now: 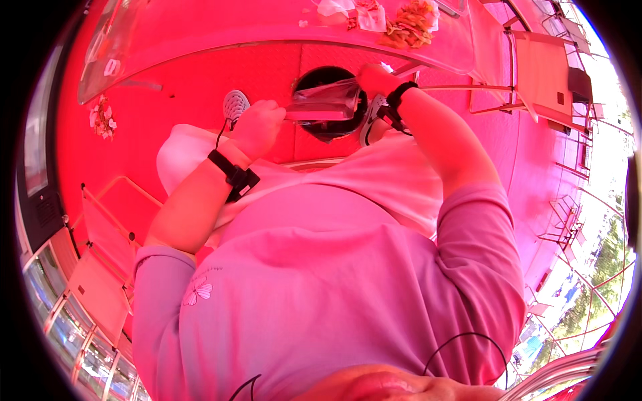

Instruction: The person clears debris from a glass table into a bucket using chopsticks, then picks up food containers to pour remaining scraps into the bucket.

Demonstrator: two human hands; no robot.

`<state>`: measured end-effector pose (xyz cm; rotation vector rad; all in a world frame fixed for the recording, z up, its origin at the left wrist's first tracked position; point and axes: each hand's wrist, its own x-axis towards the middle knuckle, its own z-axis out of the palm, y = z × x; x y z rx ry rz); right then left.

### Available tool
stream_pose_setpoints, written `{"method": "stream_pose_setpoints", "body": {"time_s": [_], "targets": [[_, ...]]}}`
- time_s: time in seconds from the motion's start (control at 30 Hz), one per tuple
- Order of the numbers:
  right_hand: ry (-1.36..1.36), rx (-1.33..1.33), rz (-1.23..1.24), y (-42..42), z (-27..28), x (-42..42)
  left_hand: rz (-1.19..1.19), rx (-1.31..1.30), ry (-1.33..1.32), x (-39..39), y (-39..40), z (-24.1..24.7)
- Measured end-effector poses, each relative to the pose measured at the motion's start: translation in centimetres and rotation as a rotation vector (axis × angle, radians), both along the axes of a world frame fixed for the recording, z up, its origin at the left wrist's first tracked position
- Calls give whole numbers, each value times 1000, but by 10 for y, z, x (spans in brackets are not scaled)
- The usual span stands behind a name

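My left hand [258, 128] is closed on the left end of a flat, straight-edged item [318, 115]; what it is cannot be told. Clear plastic film [328, 94] stretches from this item up to my right hand [376, 80], whose fingers are closed on the film's upper right end. Both lie over a round black bin [326, 75] on the floor between my shoes, below the table's near edge. Black bands with small devices sit on both wrists.
A table [225, 30] ahead carries crumpled petals or leaves [411, 25] and white tissue-like pieces [336, 7]. A petal cluster [103, 118] is at the left. Folding chairs stand at the right [544, 75] and lower left [100, 285]. Pink-red light tints everything.
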<state>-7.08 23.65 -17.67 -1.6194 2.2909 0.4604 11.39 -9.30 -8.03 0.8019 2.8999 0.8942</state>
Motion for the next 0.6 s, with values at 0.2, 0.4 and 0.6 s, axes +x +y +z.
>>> {"method": "stream_pose_setpoints", "body": {"time_s": [0.2, 0.4, 0.6], "targets": [[-117, 163, -487, 22, -23, -10, 178, -4, -64, -1, -3, 8], [-102, 252, -559, 20, -41, -13, 383, 139, -309, -3, -18, 0], [-85, 386, -636, 81, -167, -57, 408, 316, -503, -16, -33, -12]]}}
